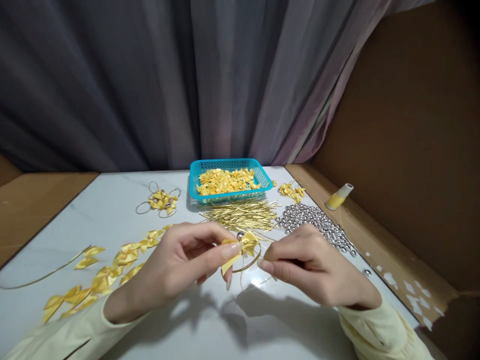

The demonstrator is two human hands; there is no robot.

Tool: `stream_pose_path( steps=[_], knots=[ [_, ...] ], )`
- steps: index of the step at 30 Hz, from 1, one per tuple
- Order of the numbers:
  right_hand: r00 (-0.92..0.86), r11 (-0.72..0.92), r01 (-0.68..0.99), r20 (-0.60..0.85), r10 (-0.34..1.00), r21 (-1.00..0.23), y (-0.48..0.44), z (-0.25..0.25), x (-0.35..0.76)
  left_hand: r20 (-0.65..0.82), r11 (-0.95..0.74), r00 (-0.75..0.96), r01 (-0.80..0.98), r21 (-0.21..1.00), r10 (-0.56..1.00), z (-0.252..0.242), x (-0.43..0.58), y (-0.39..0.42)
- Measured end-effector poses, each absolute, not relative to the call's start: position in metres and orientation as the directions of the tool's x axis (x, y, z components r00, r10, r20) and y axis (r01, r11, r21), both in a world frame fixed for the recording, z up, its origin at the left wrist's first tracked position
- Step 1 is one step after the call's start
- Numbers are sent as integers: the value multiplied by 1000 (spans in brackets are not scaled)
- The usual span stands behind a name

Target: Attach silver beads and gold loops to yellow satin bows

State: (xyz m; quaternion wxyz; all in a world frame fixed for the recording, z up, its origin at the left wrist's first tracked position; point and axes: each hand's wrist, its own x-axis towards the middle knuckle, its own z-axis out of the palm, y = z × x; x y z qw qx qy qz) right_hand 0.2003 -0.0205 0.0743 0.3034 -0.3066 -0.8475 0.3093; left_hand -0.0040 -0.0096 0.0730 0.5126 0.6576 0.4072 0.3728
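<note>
My left hand (195, 257) pinches a yellow satin ribbon bow (249, 243) between thumb and fingers, above the middle of the table. A gold cord loop (250, 266) curves out from the bow, and a shiny silver bead (240, 235) sits against its upper edge. Just to the right, my right hand (309, 265) is closed, thumb pressed to forefinger. A fine, faint thread (243, 285) hangs between the bow and these right fingertips, which seem to grip it. Whether they also hold a needle is hidden.
Behind my hands lie gold cord pieces (243, 215) and a blue basket (230, 196) of yellow bows. Silver beads (315, 220) spread at right, near a yellow thread spool (339, 196). Loose bows (107, 277) lie left; looped bows (164, 201) are piled behind them. Curtains (225, 80) hang at the back.
</note>
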Motion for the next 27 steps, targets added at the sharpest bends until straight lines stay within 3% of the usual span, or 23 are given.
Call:
stream_pose_path(
  steps=[10, 27],
  knots=[
    [-661, 649, 337, 319, 679, -682, -20, 74, 200, 0, -76, 431, 161, 984, 903, 73, -4, -8],
    [-654, 643, 350, 314, 688, -681, -20, 73, 202, 34, -93, 430, 118, 989, 902, 71, -4, -7]
  ],
)
